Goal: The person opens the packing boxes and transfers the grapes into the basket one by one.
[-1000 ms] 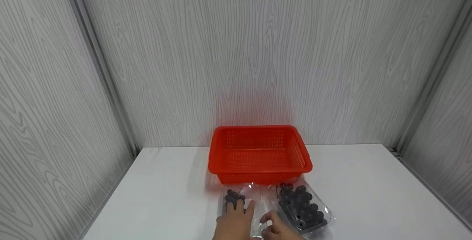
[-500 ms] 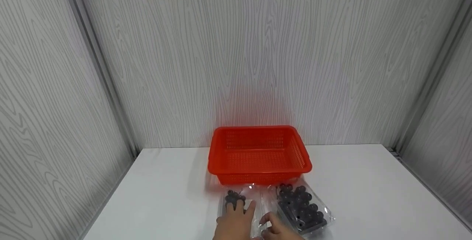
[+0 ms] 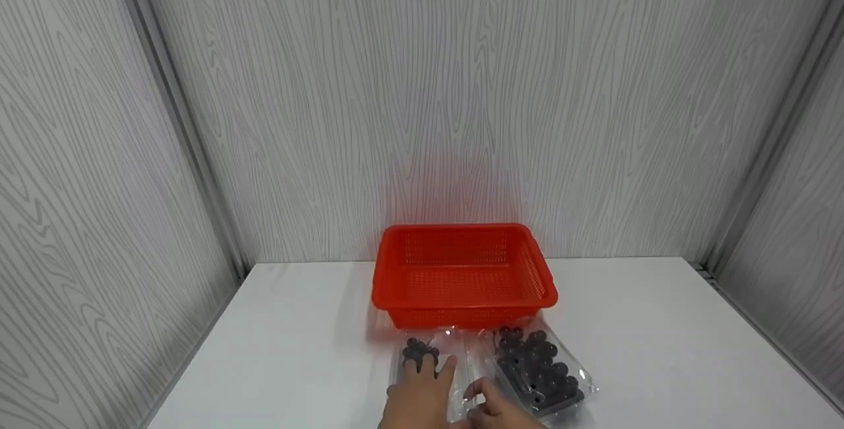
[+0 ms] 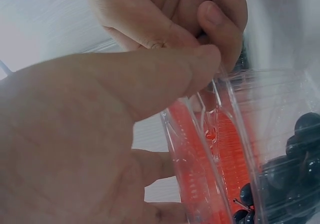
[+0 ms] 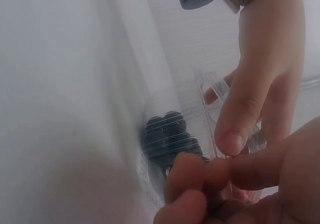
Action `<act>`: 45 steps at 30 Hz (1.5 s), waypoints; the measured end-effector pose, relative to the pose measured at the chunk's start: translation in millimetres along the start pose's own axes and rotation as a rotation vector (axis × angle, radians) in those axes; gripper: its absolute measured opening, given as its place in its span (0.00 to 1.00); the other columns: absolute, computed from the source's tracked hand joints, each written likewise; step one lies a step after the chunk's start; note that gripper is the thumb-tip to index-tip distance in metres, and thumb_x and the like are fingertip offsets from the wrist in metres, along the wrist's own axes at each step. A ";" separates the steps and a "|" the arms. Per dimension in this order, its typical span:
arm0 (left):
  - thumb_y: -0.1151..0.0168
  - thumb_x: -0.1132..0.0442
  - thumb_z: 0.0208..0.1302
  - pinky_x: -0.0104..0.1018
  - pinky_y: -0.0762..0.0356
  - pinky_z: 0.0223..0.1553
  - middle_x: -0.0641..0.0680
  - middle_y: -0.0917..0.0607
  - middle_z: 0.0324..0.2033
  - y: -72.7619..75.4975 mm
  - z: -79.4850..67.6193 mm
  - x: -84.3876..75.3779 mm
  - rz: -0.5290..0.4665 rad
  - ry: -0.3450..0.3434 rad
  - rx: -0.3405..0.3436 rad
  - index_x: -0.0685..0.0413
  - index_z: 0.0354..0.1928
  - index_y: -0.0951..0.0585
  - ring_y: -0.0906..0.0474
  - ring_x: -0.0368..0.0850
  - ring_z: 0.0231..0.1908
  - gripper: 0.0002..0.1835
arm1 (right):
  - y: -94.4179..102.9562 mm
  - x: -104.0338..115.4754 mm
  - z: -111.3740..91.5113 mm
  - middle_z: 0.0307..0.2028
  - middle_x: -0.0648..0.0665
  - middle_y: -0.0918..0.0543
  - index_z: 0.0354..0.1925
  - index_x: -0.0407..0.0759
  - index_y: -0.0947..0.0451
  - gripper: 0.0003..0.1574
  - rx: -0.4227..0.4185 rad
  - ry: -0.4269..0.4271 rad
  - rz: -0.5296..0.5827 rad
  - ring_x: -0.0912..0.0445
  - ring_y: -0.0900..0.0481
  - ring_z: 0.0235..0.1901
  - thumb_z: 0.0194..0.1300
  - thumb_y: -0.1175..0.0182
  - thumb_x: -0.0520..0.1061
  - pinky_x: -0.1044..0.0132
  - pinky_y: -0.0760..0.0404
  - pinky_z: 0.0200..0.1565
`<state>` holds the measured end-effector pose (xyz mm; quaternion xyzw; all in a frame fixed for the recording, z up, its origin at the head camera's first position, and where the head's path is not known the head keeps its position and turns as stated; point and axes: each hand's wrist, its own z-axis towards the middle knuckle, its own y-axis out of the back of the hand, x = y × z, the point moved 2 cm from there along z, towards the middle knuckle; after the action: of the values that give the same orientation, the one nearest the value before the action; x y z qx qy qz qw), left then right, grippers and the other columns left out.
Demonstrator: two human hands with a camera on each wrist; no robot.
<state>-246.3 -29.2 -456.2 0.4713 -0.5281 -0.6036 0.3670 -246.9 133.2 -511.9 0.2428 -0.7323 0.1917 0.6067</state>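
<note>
In the head view, a clear plastic box point(image 3: 460, 383) with dark grapes point(image 3: 415, 350) lies at the table's front, below the red basket. My left hand point(image 3: 419, 395) reaches over it with fingers apart. The left wrist view shows its thumb point(image 4: 170, 73) on the near side of the clear plastic point(image 4: 232, 119) and its other fingers on the far side, gripping it. My right hand point(image 3: 498, 409) is at the box's right edge, index finger bent. In the right wrist view, its curled fingertips point(image 5: 187, 176) pinch the edge close to the left thumb point(image 5: 235, 139).
Just right of my hands lies a second clear box of dark grapes point(image 3: 541, 370), set at a slant. The red basket point(image 3: 465, 319) stands behind both boxes, with nothing in it. The white table point(image 3: 297, 350) ends at grained panels point(image 3: 455, 99) at the back and sides.
</note>
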 end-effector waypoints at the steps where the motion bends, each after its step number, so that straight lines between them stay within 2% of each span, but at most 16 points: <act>1: 0.33 0.28 0.39 0.64 0.22 0.35 0.60 0.26 0.57 0.3 -0.4 -0.2 -0.002 -0.002 -0.011 0.43 0.66 0.31 0.30 0.62 0.52 0.51 | 0.1 0.2 -0.1 0.35 0.41 0.17 0.51 0.41 0.44 0.16 0.003 0.001 0.004 0.53 0.19 0.32 0.69 0.51 0.41 0.63 0.20 0.35; 4: 0.35 0.26 0.38 0.64 0.23 0.36 0.61 0.26 0.57 1.7 -1.1 -0.1 0.001 -0.003 -0.022 0.46 0.65 0.30 0.30 0.62 0.52 0.52 | 0.4 1.1 -0.2 0.34 0.41 0.16 0.51 0.41 0.44 0.15 -0.004 0.003 0.003 0.53 0.19 0.31 0.69 0.52 0.40 0.64 0.20 0.34; 10: 0.35 0.26 0.39 0.70 0.32 0.50 0.61 0.27 0.59 3.3 0.4 1.8 0.004 -0.032 -0.022 0.45 0.65 0.30 0.32 0.64 0.56 0.51 | 0.7 1.5 0.0 0.30 0.45 0.19 0.50 0.42 0.43 0.15 -0.003 0.022 -0.010 0.56 0.22 0.27 0.68 0.51 0.41 0.67 0.22 0.31; 15: 0.32 0.30 0.40 0.66 0.35 0.55 0.61 0.30 0.61 1.1 2.3 1.1 0.031 -0.092 -0.033 0.46 0.66 0.31 0.35 0.62 0.59 0.50 | -0.2 0.6 -1.2 0.31 0.45 0.21 0.52 0.42 0.44 0.18 -0.020 0.005 -0.021 0.55 0.21 0.29 0.68 0.49 0.43 0.64 0.21 0.33; 20: 0.30 0.34 0.42 0.68 0.33 0.53 0.61 0.30 0.62 -1.1 3.0 -1.5 -0.009 -0.114 -0.017 0.43 0.67 0.32 0.34 0.64 0.59 0.48 | -2.5 0.3 -2.5 0.34 0.43 0.22 0.52 0.42 0.43 0.20 -0.066 -0.050 -0.044 0.51 0.20 0.32 0.67 0.47 0.42 0.59 0.19 0.37; 24: 0.31 0.34 0.44 0.68 0.31 0.50 0.61 0.27 0.59 -1.2 3.4 -2.2 0.008 -0.113 -0.014 0.41 0.65 0.30 0.31 0.62 0.57 0.45 | -1.8 0.3 -1.0 0.31 0.44 0.21 0.51 0.42 0.42 0.18 -0.053 -0.004 -0.050 0.53 0.21 0.30 0.67 0.48 0.42 0.63 0.20 0.34; 27: 0.31 0.33 0.43 0.66 0.28 0.48 0.61 0.25 0.56 -1.0 3.2 -2.4 0.028 -0.122 -0.047 0.43 0.64 0.28 0.30 0.61 0.55 0.44 | -1.4 0.9 1.0 0.29 0.46 0.22 0.50 0.41 0.42 0.16 -0.023 0.046 -0.047 0.56 0.22 0.28 0.68 0.49 0.42 0.67 0.22 0.32; 33: 0.31 0.33 0.43 0.64 0.27 0.48 0.60 0.24 0.54 2.8 2.4 -2.8 0.027 -0.120 -0.061 0.44 0.63 0.27 0.29 0.60 0.54 0.44 | -0.5 3.0 1.7 0.28 0.47 0.23 0.49 0.41 0.43 0.15 -0.002 0.053 -0.055 0.57 0.24 0.27 0.70 0.50 0.44 0.68 0.24 0.31; 45: 0.31 0.33 0.43 0.61 0.28 0.51 0.58 0.24 0.56 11.3 0.6 0.7 -0.105 -0.096 -0.020 0.45 0.63 0.27 0.28 0.58 0.54 0.44 | 0.4 0.5 1.6 0.28 0.47 0.22 0.50 0.41 0.44 0.18 0.037 0.071 -0.027 0.58 0.24 0.26 0.70 0.49 0.46 0.68 0.24 0.30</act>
<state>-247.7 -31.6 -445.3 0.4653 -0.5136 -0.6491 0.3137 -248.5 132.5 -511.7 0.2571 -0.7033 0.2057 0.6301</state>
